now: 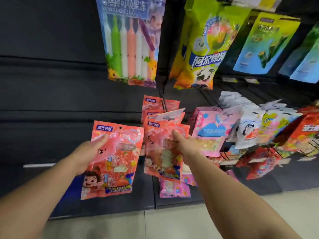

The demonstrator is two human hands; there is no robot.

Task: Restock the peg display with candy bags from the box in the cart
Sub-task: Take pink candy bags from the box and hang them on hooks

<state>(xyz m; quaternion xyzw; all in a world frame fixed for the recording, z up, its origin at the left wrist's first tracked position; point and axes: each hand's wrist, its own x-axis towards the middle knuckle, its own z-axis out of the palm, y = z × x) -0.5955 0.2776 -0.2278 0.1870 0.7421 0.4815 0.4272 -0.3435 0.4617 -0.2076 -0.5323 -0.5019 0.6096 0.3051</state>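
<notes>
A red-orange candy bag (112, 161) sits at centre-left of the frame, upright and slightly tilted, its front facing the camera. It has a blue label at the top left, a punched hole near the top edge, a clear window and a cartoon child at the lower left. A second, matching bag (164, 150) hangs just to its right, at frame centre, in front of more identical bags (155, 105) on a dark peg (163, 102). A white tag (170, 114) sits at the peg's front end.
</notes>
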